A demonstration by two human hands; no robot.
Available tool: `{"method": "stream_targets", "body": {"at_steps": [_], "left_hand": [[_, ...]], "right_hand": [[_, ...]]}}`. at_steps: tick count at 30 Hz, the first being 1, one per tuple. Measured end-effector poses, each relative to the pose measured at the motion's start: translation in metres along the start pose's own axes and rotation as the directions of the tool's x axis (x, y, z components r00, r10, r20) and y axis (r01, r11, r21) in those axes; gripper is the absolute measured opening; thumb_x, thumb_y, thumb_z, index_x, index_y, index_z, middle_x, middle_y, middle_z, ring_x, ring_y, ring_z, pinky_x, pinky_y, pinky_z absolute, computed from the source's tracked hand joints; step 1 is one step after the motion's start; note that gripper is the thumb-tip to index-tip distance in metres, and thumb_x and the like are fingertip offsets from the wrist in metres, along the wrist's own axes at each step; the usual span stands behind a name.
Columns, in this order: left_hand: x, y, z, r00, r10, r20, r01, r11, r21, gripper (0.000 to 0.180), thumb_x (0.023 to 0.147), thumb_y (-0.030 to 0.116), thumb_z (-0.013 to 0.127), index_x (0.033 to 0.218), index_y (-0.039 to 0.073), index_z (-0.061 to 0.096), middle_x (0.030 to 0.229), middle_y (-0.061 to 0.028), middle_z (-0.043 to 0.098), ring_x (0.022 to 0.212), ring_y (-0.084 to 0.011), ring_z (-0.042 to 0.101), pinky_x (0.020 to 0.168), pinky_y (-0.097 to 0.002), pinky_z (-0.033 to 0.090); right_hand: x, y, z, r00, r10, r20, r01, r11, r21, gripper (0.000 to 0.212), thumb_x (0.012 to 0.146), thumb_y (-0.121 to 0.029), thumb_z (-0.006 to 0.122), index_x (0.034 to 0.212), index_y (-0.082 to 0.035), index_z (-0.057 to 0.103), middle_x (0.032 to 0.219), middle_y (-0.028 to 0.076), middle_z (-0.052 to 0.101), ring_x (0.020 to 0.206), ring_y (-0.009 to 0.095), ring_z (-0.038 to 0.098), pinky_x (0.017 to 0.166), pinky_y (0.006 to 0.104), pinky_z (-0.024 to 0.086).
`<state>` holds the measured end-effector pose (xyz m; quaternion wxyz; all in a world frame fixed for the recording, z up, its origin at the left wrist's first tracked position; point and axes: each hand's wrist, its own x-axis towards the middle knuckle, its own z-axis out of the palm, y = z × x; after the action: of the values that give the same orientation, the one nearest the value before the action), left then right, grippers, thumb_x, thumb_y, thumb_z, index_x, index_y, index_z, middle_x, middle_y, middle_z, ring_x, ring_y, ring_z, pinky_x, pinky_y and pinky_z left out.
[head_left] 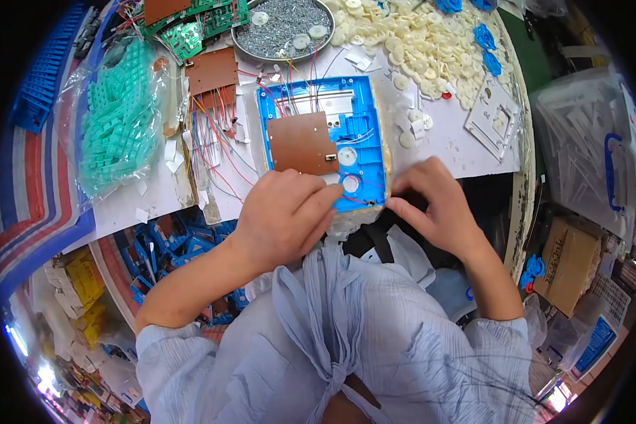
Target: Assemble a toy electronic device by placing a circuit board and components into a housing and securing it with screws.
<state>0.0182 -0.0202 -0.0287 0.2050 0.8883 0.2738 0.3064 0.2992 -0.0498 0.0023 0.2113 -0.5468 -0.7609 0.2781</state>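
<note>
head: hands at blue housing

Circuit board in housing, screw tray behind, bagged parts left.

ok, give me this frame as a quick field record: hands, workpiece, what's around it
left hand: fingers on the near edge of the blue plastic housing
right hand: pinching at the housing's near right corner
housing: open, brown circuit board inside, red and white wires trailing left
behind: round metal tray of screws, pile of white plastic rings
left: bag of green plastic parts
</note>
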Motion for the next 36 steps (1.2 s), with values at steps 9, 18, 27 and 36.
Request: {"method": "stream_targets", "body": {"at_steps": [9,18,27,36], "left_hand": [[0.011,-0.001,0.007,0.977,0.112,0.182,-0.115,0.993,0.001,0.037,0.081,0.015,0.069,0.118,0.008,0.069,0.1,-0.0048,0.064,0.085,-0.0223,0.059,0.079,-0.039,0.043],[-0.021,-0.014,-0.011,0.988,0.151,-0.004,-0.151,0.987,0.051,0.037,0.073,0.015,0.072,0.11,0.015,0.072,0.107,-0.0019,0.065,0.092,-0.0226,0.06,0.085,-0.0444,0.045],[-0.031,-0.046,-0.061,0.963,-0.19,-0.19,0.149,0.966,-0.212,0.041,0.069,0.007,0.061,0.108,0.003,0.071,0.112,-0.0136,0.069,0.098,-0.0326,0.063,0.087,-0.0473,0.048],[0.034,-0.048,-0.013,0.981,-0.169,-0.093,0.177,0.98,0.095,0.052,0.075,-0.002,0.059,0.127,-0.005,0.059,0.126,-0.0211,0.064,0.108,-0.0403,0.061,0.1,-0.0499,0.047]], "right_hand": [[0.017,-0.045,-0.005,0.861,-0.339,0.379,0.343,0.938,0.061,0.014,0.086,-0.018,0.075,0.089,-0.008,0.066,0.083,0.011,0.064,0.076,0.033,0.062,0.068,0.0441,0.051],[0.142,-0.02,0.034,0.979,-0.184,-0.092,0.138,0.918,-0.371,0.026,0.085,-0.032,0.072,0.076,-0.007,0.073,0.073,0.013,0.069,0.075,0.032,0.064,0.069,0.0452,0.045],[0.146,-0.02,0.043,0.988,0.084,-0.128,-0.062,0.984,0.168,0.02,0.085,-0.02,0.072,0.078,-0.002,0.07,0.071,0.01,0.069,0.067,0.023,0.065,0.069,0.038,0.048],[0.131,-0.018,0.037,0.982,0.134,-0.134,-0.051,0.866,0.497,0.014,0.086,-0.011,0.073,0.087,0.002,0.069,0.076,0.007,0.071,0.068,0.01,0.063,0.063,0.0259,0.05]]}}
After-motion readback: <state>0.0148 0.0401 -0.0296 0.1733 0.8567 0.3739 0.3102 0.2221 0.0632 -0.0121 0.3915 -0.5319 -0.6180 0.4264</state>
